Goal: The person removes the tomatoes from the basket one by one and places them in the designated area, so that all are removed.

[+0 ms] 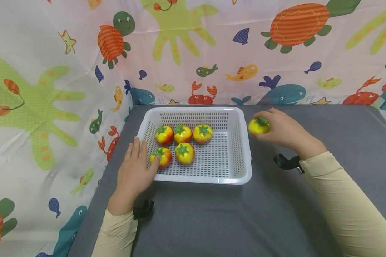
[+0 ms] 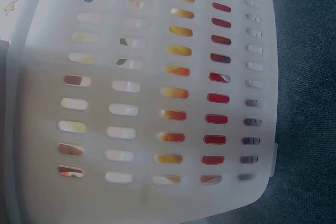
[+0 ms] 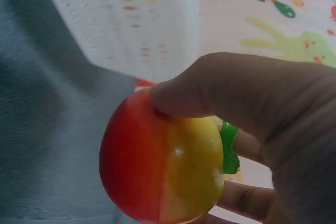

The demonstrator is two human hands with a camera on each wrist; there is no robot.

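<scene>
A white plastic basket (image 1: pixel 225 180) with slotted walls stands on the grey cloth. Several red-and-yellow toy tomatoes (image 1: pixel 184 153) with green leafy tops lie in its left half. My left hand (image 1: pixel 135 175) rests at the basket's left rim, fingers extended and thumb reaching inside by the front-left tomato (image 1: pixel 165 160); whether the thumb touches it I cannot tell. Only the slotted basket wall (image 2: pixel 142 119) shows in the left wrist view. Just right of the basket, my right hand (image 1: pixel 280 128) holds another toy tomato (image 3: pixel 157 161) between thumb and fingers, above the cloth.
Grey cloth (image 1: pixel 196 217) covers the table around the basket. Behind and to the left hangs a white curtain (image 1: pixel 180 78) printed with sea animals. Dark wrist straps with mounts (image 1: pixel 287 162) hang beneath both wrists.
</scene>
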